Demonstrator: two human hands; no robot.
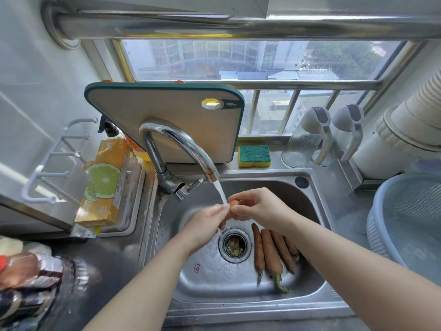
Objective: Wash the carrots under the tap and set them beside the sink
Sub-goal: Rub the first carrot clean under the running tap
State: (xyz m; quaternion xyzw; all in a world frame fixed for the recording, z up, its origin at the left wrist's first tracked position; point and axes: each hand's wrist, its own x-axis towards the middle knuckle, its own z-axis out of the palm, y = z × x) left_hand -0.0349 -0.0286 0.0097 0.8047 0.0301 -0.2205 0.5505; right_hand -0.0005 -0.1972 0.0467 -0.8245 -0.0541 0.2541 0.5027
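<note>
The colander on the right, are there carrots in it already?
No, the colander shows no carrots; the unwashed carrots lie in the sink.

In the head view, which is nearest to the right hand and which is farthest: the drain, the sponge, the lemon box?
From the right hand:
1. Drain, just below the hand in the sink bottom.
2. Sponge, behind the sink on the back ledge.
3. Lemon box, far to the left of the sink.

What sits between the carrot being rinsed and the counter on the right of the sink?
Nothing visible blocks it. The carrot is held in both hands under the stream; the bare counter lies just past the sink rim. A blue colander fills the counter's far right, so room is limited.
</note>
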